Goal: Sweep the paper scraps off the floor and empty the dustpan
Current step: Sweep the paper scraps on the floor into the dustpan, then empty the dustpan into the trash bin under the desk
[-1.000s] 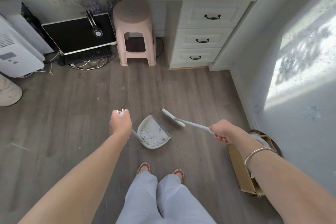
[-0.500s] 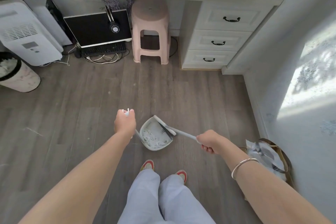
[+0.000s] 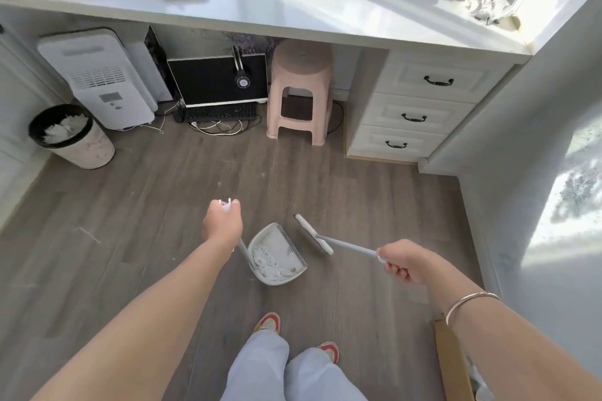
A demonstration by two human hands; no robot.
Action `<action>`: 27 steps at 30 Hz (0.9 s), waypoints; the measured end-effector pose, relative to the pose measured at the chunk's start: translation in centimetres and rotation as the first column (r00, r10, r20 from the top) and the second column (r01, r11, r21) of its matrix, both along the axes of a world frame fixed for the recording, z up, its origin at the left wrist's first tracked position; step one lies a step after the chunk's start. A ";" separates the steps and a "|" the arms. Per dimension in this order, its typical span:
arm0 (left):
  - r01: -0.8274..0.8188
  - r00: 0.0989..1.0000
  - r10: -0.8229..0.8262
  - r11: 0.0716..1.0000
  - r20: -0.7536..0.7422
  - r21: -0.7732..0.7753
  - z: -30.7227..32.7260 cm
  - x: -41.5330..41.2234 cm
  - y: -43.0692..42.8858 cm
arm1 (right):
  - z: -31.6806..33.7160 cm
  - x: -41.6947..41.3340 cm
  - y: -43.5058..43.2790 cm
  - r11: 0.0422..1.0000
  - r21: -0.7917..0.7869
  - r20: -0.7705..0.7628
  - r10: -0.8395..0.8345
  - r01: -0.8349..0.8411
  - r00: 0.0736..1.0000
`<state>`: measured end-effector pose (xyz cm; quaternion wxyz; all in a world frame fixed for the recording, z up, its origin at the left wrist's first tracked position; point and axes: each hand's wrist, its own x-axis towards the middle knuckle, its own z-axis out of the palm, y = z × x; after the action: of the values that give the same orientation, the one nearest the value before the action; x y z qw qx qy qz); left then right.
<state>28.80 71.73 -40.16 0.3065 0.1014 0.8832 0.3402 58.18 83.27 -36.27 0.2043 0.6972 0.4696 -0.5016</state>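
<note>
My left hand (image 3: 222, 224) grips the top of the long handle of a white dustpan (image 3: 286, 246), which sits low over the wooden floor ahead of my feet. White paper scraps (image 3: 268, 262) lie heaped inside the pan. My right hand (image 3: 402, 260) grips the grey handle of a small white broom (image 3: 313, 234), whose head hovers just right of the pan's open edge. A round bin (image 3: 73, 137) with a black liner and white paper in it stands at the far left by the wall.
A white desk (image 3: 325, 6) runs along the back, with drawers (image 3: 417, 111) at the right. Under it stand a pink stool (image 3: 301, 91), a monitor (image 3: 218, 80), a keyboard with cables and a white air unit (image 3: 101, 78). A cardboard box (image 3: 451, 358) lies at the lower right by the wall.
The broom head came out of the dustpan and moved right. The view has tilted up and left, bringing the bin and desk top into sight.
</note>
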 end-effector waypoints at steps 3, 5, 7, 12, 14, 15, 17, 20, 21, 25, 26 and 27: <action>-0.079 0.997 0.079 0.996 -0.015 0.046 0.9 -1.2 -1.1 | 0.0 -1.0 0.7 0.998 0.023 -0.019 0.062 -0.062 0.998; -0.140 0.990 0.142 0.986 -0.014 0.087 1.7 -2.1 -2.2 | -0.1 -2.0 1.2 0.993 0.027 -0.030 0.115 -0.114 0.993; -0.209 0.977 0.212 0.970 -0.012 0.124 2.5 -3.0 -3.3 | -0.6 -3.1 2.1 0.987 0.034 -0.033 0.155 -0.154 0.987; -0.365 0.929 0.369 0.914 0.009 0.177 4.0 -5.0 -6.6 | -1.1 -6.7 3.3 0.968 0.017 -0.071 0.249 -0.249 0.966; -0.410 0.908 0.418 0.895 -0.011 0.177 4.6 -6.0 -8.2 | -1.0 -8.6 3.1 0.957 0.019 -0.096 0.290 -0.289 0.952; -0.433 0.896 0.443 0.884 -0.024 0.176 4.9 -6.5 -9.0 | -0.9 -9.7 3.0 0.953 0.022 -0.112 0.302 -0.302 0.947; -0.473 0.874 0.485 0.864 -0.033 0.172 5.3 -7.6 -10.6 | -0.7 -11.6 2.8 0.951 0.028 -0.146 0.308 -0.308 0.940; -0.528 0.837 0.544 0.829 -0.050 0.183 5.8 -9.6 -12.7 | -0.2 -14.9 2.0 0.926 0.034 -0.145 0.378 -0.377 0.914; -0.534 0.831 0.552 0.826 -0.067 0.183 5.9 -10.2 -13.3 | -0.1 -15.9 1.8 0.917 0.041 -0.138 0.398 -0.397 0.907; -0.559 0.805 0.581 0.811 -0.122 0.176 6.4 -13.7 -15.4 | 1.0 -20.8 0.6 0.895 0.055 -0.153 0.446 -0.443 0.882; -0.566 0.798 0.589 0.805 -0.129 0.176 6.5 -15.0 -16.0 | 1.2 -22.3 0.1 0.897 0.045 -0.168 0.440 -0.439 0.882; -0.573 0.791 0.596 0.801 -0.137 0.173 6.5 -16.0 -16.4 | 1.3 -23.4 -0.2 0.903 0.027 -0.193 0.425 -0.428 0.884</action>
<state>12.79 55.29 -33.67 0.0962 -0.1273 0.8729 0.4610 34.76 83.03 -34.98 0.2685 0.5230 0.6249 -0.5137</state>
